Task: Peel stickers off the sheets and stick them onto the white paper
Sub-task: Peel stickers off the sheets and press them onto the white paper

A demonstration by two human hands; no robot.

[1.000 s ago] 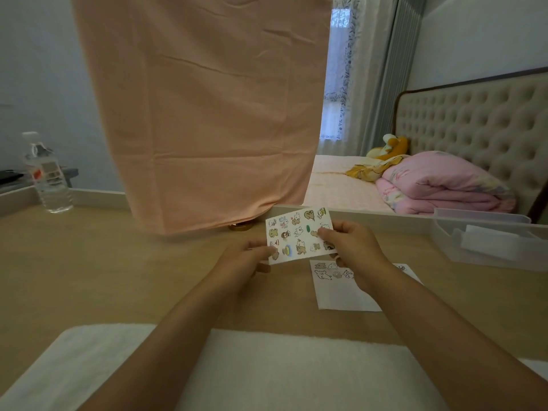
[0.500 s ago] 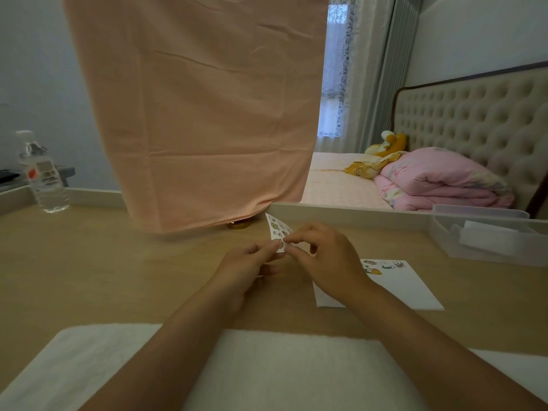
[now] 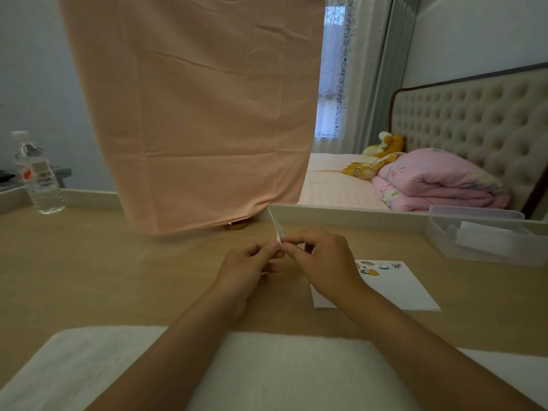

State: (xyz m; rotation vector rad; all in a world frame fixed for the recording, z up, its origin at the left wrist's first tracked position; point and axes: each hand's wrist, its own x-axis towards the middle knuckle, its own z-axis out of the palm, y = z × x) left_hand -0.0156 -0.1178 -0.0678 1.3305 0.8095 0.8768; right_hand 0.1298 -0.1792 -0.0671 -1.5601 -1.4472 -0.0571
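Peel step in hand: both grips are working the sticker sheet [image 3: 275, 226] at frame centre, above the tabletop [image 3: 103, 277].

The left hand [image 3: 249, 269] is pinching the sheet's lower end. The right hand [image 3: 323, 259] is pinching at the same spot, fingertips meeting the left's, probably picking at a sticker edge; too small to tell if one is lifting. The sheet is standing edge-on, rising from the pinch. The white paper [image 3: 397, 292] is lying flat right of centre, partly under the right wrist, carrying a row of stickers [image 3: 381, 266] at its far edge. Next move: free the sticker, then carry it right onto bare paper.
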